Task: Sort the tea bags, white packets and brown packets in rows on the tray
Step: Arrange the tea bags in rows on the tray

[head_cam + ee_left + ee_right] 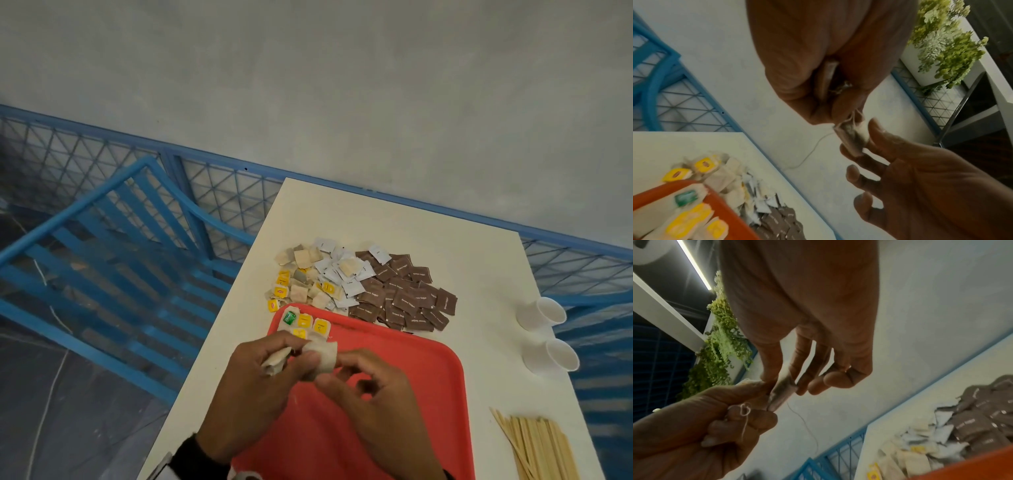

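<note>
Over the red tray (428,377), both hands meet on one beige tea bag (323,356). My left hand (301,356) pinches its near end and also holds a second tea bag (275,359) in the palm. My right hand (337,368) pinches the same bag (781,392) between thumb and fingers; its string hangs loose. A few tagged tea bags (305,322) lie in a row at the tray's far left corner. Beyond the tray lie heaps of tea bags (298,284), white packets (342,270) and brown packets (404,298).
Two white paper cups (548,311) lie on their sides at the right of the white table (462,246). Wooden stirrers (541,448) lie at the near right. A blue chair (102,257) and a blue mesh fence (222,192) stand to the left and behind.
</note>
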The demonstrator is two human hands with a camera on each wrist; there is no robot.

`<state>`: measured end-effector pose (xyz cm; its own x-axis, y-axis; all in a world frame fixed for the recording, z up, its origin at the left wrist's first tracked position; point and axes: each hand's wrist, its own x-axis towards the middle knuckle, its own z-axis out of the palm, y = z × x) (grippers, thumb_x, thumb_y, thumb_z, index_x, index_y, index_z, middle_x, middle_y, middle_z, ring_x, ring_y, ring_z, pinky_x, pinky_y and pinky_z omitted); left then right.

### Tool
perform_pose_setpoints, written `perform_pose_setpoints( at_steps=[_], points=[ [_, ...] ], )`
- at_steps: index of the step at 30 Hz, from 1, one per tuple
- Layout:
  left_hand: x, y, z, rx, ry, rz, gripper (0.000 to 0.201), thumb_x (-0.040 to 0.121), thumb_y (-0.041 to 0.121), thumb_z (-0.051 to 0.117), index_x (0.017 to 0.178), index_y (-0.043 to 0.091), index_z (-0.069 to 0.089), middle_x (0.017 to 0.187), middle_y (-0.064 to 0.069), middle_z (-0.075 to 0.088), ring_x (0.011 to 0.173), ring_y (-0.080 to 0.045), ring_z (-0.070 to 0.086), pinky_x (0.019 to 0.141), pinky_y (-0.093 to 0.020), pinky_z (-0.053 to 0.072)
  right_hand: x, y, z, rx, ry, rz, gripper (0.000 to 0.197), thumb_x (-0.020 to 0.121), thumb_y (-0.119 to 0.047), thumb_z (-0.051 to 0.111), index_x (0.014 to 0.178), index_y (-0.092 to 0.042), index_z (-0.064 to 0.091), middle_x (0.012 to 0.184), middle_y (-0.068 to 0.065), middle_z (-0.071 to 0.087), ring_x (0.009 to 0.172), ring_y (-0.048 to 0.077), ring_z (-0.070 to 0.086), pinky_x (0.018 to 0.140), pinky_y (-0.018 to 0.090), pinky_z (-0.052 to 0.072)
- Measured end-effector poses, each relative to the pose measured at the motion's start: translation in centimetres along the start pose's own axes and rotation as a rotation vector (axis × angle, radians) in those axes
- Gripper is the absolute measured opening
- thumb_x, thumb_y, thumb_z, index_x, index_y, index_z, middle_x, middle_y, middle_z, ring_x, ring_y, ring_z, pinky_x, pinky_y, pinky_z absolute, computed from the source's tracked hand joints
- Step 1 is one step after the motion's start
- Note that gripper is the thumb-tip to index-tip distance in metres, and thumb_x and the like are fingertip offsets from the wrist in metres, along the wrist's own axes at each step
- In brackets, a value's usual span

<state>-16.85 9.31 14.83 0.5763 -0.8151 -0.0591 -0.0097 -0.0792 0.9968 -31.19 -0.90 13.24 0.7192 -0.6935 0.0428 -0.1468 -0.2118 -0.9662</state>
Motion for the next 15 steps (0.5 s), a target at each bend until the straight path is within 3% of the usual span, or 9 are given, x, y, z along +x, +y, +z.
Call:
perform_pose_setpoints(
  at_steps=[3, 5, 8, 11, 15],
  points=[
    [-0.5, -1.1, -0.3, 0.020, -0.017, -0.068, 0.008, 0.080, 0.020, 0.074, 0.081, 0.013, 0.076, 0.054, 0.004, 0.063, 0.041, 0.001, 0.051, 0.046, -0.011, 0.040, -0.1, 1.2, 0.9, 0.013, -0.028, 0.038, 0.009, 0.075, -0.049, 0.074, 0.077, -0.040, 0.077, 0.077, -0.011, 0.069, 0.068, 0.007, 0.057, 0.059, 0.023, 0.039],
    [-0.5, -2.3, -0.9, 0.000, 0.042, -0.151, 0.006, 0.083, 0.017, 0.075, 0.078, 0.017, 0.077, 0.056, 0.000, 0.063, 0.041, -0.010, 0.052, 0.043, -0.016, 0.041, 0.3, 2.8, 1.0, 0.004, -0.044, 0.126, 0.006, 0.079, -0.035, 0.079, 0.075, -0.031, 0.078, 0.074, -0.010, 0.067, 0.066, 0.005, 0.056, 0.060, 0.018, 0.038],
    [-0.6, -3.9, -2.1, 0.034, 0.125, -0.231, 0.014, 0.087, 0.014, 0.074, 0.075, 0.020, 0.075, 0.059, -0.014, 0.062, 0.039, -0.018, 0.051, 0.041, -0.021, 0.040, 2.0, 7.5, 1.2, -0.096, 0.017, 0.300, 0.019, 0.082, -0.020, 0.079, 0.064, -0.018, 0.072, 0.058, -0.010, 0.056, 0.056, 0.000, 0.046, 0.056, 0.018, 0.035],
    [-0.7, -4.4, -3.3, 0.053, 0.104, -0.290, 0.014, 0.088, 0.015, 0.073, 0.075, 0.020, 0.075, 0.052, -0.015, 0.059, 0.036, -0.016, 0.051, 0.041, -0.023, 0.041, 4.6, 12.3, 2.4, -0.257, 0.045, 0.467, 0.029, 0.084, -0.021, 0.076, 0.057, -0.019, 0.067, 0.050, -0.012, 0.054, 0.048, -0.002, 0.044, 0.052, 0.015, 0.034],
    [-0.5, -4.9, -4.5, 0.090, 0.075, -0.331, 0.021, 0.089, 0.018, 0.071, 0.070, 0.025, 0.073, 0.053, -0.023, 0.058, 0.036, -0.018, 0.049, 0.041, -0.022, 0.040, 7.7, 15.6, 4.3, -0.263, 0.041, 0.622, 0.020, 0.083, -0.023, 0.077, 0.067, -0.012, 0.073, 0.060, -0.007, 0.063, 0.055, 0.003, 0.052, 0.049, 0.006, 0.039]
  ],
)
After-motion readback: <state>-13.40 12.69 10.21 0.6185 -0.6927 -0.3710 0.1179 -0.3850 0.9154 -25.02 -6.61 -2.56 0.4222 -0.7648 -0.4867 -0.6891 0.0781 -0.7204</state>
